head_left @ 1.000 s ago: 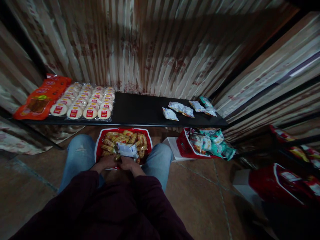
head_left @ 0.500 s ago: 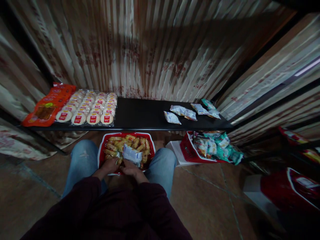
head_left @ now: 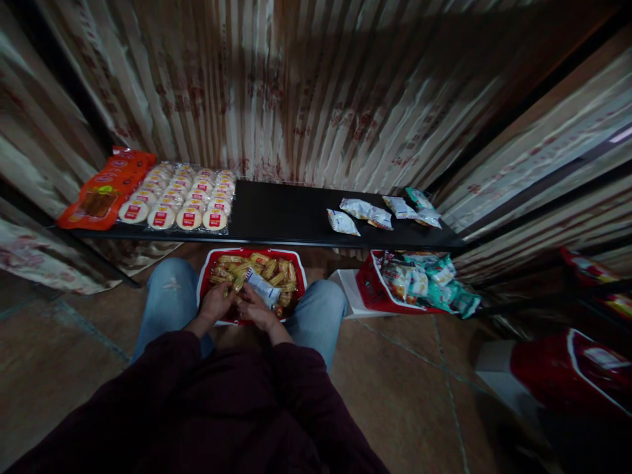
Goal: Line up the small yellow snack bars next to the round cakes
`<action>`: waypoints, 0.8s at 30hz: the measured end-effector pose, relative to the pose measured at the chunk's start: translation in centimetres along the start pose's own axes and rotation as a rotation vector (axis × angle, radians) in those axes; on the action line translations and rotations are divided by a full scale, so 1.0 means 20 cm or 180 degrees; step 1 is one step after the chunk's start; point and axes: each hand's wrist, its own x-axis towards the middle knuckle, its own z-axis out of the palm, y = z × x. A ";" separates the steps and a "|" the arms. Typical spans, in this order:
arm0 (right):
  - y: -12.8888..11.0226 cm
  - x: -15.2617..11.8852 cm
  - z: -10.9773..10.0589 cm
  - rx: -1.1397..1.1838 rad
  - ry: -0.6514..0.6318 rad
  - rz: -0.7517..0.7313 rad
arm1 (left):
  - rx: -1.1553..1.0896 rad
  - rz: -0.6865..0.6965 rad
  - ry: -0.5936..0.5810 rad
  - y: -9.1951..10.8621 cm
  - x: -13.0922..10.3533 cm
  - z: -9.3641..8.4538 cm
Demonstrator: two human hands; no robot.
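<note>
A red basket with a white rim (head_left: 302, 273) stands between my knees, full of yellow snacks in clear wrappers (head_left: 270, 267). A white and blue packet (head_left: 264, 288) lies on top of them. Over the near left part of the basket, my left hand (head_left: 216, 304) is closed around a yellow wrapped snack (head_left: 239, 284). My right hand (head_left: 257, 309) is close beside it, just below the white packet. Its fingers are bent together near the left fingertips, and what they hold is too dark to make out.
Ahead runs a black shelf (head_left: 281, 209) bearing rows of round white packaged cakes (head_left: 189, 218), an orange bag (head_left: 106, 191) and several small white packets (head_left: 344, 222). Right of my knee, another red basket (head_left: 365, 289) holds green and white packets. A further red basket (head_left: 538, 368) is at far right.
Both hands have risen slightly out of the basket's near side, with their fingers coming closer together. The view has tilted a little, and the shelf contents look unchanged.
</note>
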 end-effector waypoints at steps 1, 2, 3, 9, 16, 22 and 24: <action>-0.01 0.00 0.00 0.0318 -0.0046 0.0066 | -0.0013 -0.0013 0.0112 0.01 0.00 0.00; -0.01 0.00 -0.01 0.0633 -0.0070 0.0134 | -0.0015 -0.0027 0.0203 0.02 0.01 -0.01; -0.02 0.00 -0.01 0.0916 -0.0066 0.0190 | -0.0012 -0.0032 0.0280 0.03 0.01 -0.01; 0.01 0.04 0.00 0.2448 0.0024 -0.0171 | -0.0118 0.0144 0.0500 0.07 0.10 -0.08; 0.03 0.12 -0.02 0.3699 0.0578 -0.0495 | -0.0232 0.0677 0.0529 0.16 0.26 -0.12; 0.02 0.12 -0.10 0.4049 0.1208 -0.0581 | -0.0443 0.0724 0.0136 0.27 0.33 -0.07; 0.02 0.12 -0.13 0.4092 0.1447 -0.0503 | -0.0569 0.0683 -0.0129 0.30 0.34 -0.05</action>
